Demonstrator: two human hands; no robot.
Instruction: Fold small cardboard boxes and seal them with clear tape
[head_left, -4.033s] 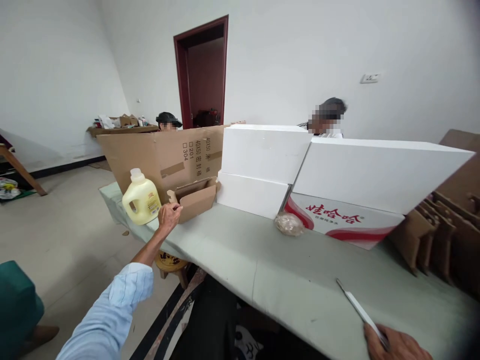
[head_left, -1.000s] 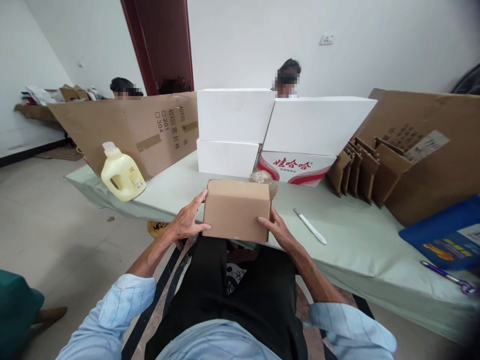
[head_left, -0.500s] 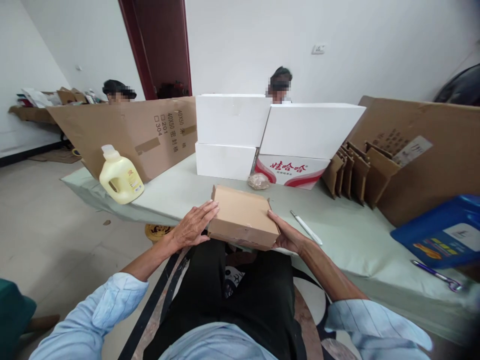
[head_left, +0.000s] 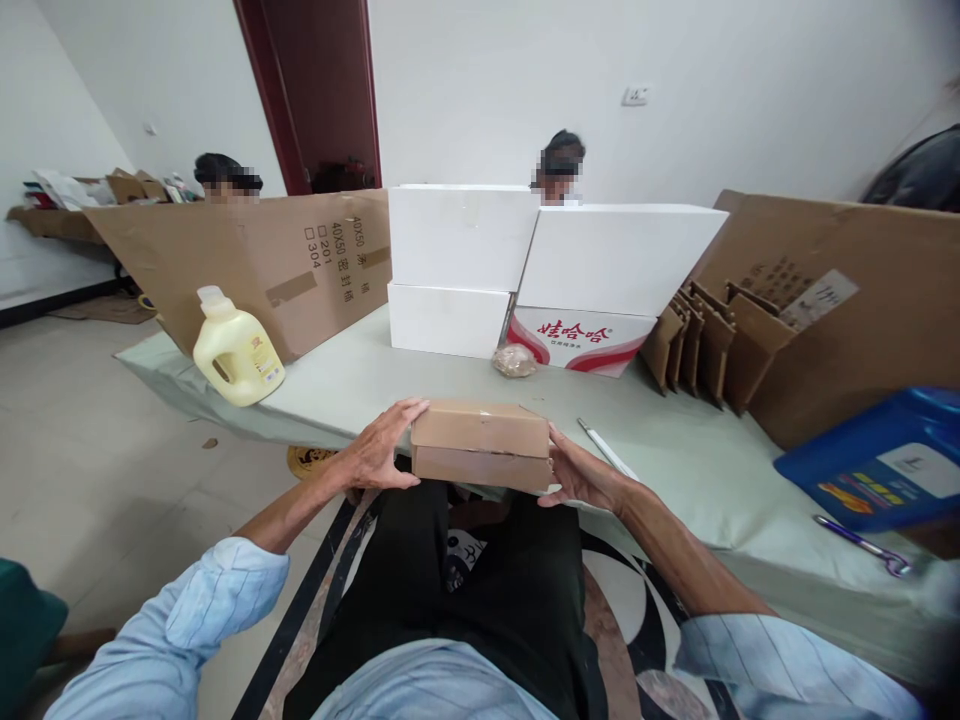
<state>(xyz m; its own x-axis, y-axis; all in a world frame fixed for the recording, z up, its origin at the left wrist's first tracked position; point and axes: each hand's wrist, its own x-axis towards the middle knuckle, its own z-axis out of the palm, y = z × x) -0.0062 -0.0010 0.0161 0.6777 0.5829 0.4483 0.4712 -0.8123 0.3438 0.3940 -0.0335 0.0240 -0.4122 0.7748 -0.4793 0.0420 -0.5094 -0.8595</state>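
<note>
A small brown cardboard box [head_left: 481, 445] is held at the table's near edge, its taped side turned towards me. My left hand [head_left: 381, 448] grips its left end, fingers on top and thumb low at the corner. At the right end my right hand [head_left: 581, 470] holds it, with the thumb near the bottom edge and fingertips at the upper corner. A white craft knife [head_left: 606, 447] lies on the table just beyond my right hand. Behind the box rests a crumpled ball of clear tape [head_left: 515, 360].
White boxes [head_left: 461, 240] stand stacked at the back, beside a red-and-white carton [head_left: 574, 340]. A yellow detergent bottle [head_left: 237, 350] is at left. Folded cardboard pieces [head_left: 724, 345], a blue jug [head_left: 877, 465] and a purple-handled tool [head_left: 862, 543] are at right. Two people sit beyond.
The box has tipped so its top is foreshortened and its taped side faces me more squarely. Both hands moved with it, and the right thumb has shifted lower.
</note>
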